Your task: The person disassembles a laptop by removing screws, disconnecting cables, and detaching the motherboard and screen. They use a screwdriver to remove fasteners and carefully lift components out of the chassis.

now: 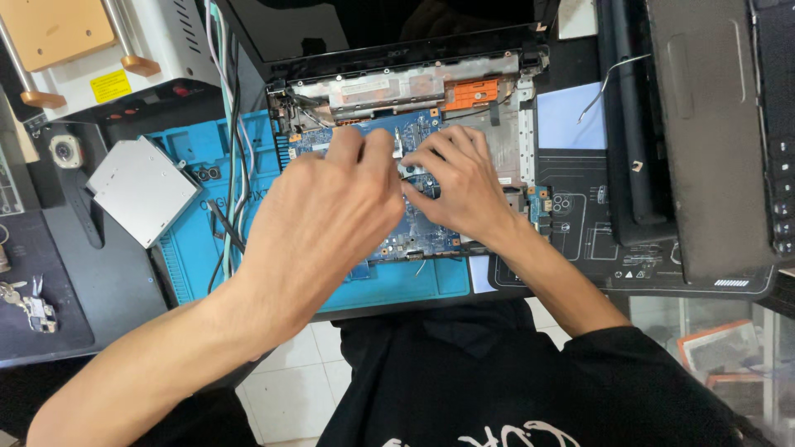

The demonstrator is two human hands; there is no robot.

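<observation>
Over the blue motherboard (414, 236), both hands (397, 186) press fingertips down.

Work surface is a dark bench (99, 273), covered centre by a blue silicone repair mat (414, 281) and to the right by a black printed mat (580, 240). An opened laptop chassis (414, 91) with exposed blue motherboard (406, 236) is laid across the blue mat. A silver optical drive (142, 190) is placed at the mat's left edge. A bundle of cables (228, 165) is run across the mat beside it. A white machine (124, 58) is stood rear left. Keys (29, 306) are left near the bench's left edge. A black laptop cover (704, 141) is laid far right.
</observation>
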